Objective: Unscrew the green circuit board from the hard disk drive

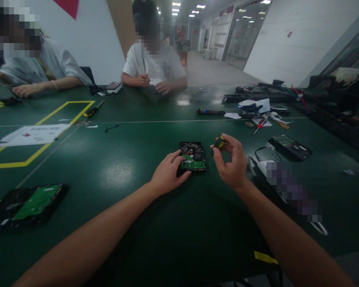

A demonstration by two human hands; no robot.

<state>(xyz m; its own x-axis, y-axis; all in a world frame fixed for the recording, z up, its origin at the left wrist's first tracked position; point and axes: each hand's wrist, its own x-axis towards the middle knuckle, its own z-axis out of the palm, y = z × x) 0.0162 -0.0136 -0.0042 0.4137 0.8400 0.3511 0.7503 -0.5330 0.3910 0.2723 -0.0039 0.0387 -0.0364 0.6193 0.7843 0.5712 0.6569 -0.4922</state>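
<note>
A hard drive [194,153], black with a green circuit board on its near half, lies in front of me on the dark green table. My left hand [170,171] grips its left side, fingers over the top edge and thumb along the near end. Pinched in my right hand [231,161] is a screwdriver [219,142] with a black and yellow handle. Its thin shaft slants down to the left, the tip at the right edge of the circuit board. Whether the tip sits in a screw is too small to tell.
Another hard drive [32,205] lies at the left and a third hard drive [289,146] at the right. A lanyard pouch [287,183] rests beside my right forearm. Papers [32,135], a second screwdriver [92,111] and cables [266,95] lie farther off. Two people sit across the table.
</note>
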